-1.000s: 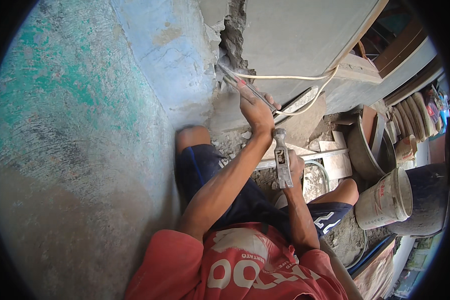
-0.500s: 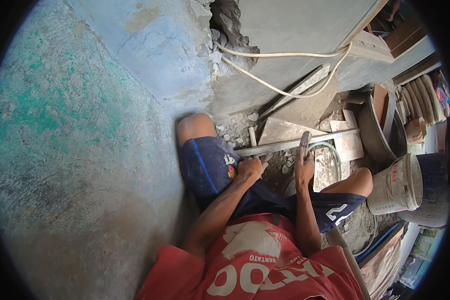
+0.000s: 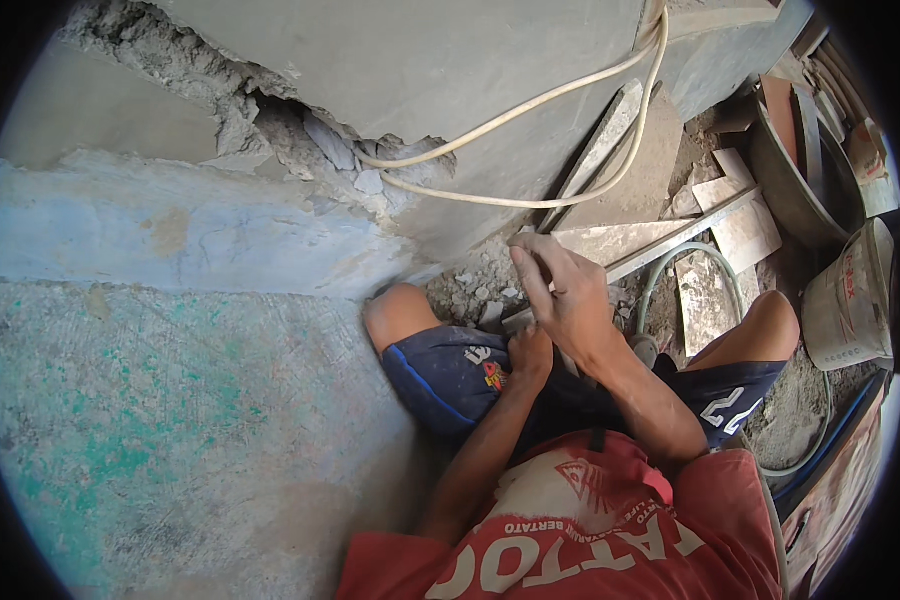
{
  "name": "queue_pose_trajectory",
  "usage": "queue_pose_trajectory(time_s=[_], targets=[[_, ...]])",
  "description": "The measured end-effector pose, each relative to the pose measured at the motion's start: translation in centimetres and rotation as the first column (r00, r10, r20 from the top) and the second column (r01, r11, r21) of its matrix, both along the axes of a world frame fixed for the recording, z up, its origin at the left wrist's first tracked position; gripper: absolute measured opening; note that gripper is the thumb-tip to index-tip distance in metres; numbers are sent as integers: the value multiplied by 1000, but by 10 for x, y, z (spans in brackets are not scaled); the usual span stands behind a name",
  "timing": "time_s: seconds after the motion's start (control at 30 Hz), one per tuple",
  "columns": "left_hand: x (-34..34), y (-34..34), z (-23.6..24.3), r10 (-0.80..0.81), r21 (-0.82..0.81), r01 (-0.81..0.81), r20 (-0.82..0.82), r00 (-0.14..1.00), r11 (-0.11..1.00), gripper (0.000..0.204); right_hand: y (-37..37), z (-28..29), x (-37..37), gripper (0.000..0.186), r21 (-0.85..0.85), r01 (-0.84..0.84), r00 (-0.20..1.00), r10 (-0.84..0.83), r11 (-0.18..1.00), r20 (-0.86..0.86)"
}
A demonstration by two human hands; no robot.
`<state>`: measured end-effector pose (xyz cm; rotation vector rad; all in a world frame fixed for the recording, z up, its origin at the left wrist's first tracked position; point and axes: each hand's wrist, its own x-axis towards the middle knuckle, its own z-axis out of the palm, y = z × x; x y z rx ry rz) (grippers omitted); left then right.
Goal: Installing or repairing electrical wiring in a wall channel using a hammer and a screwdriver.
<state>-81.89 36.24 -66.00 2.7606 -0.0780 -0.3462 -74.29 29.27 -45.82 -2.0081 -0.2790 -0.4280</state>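
A cracked grey plaster wall (image 3: 450,70) fills the upper part of the view, a ragged gap (image 3: 280,110) broken into it above a pale blue band (image 3: 170,230). Far to the right stand a large round basin (image 3: 785,195) and a pale plastic bucket (image 3: 850,300). Navy shorts (image 3: 430,385) lie beneath the hands; beyond them a straight bar (image 3: 685,233) slants across rubble, and a cream cable (image 3: 515,203) loops from the gap. The right hand (image 3: 575,300) is raised near the bar, fingers bent — whether they grip anything, I cannot tell. The left hand (image 3: 532,355), just below, is curled at the shorts — its contents hidden
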Motion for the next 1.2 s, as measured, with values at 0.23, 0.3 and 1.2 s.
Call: queue_pose_trajectory(time_s=[0.23,0.3,1.2], targets=[[-16,-5,-65,-39,59,17,391,920,998,16,97,60,75,46,-477,-170,983,184,862,-18],[-19,-6,-72,-73,93,42,355,932,995,15,107,60,85,51,-505,-179,982,184,844,-40],[-17,-19,-84,4,129,-57,379,925,990,15,84,49,44,44,-465,-120,979,184,877,93]])
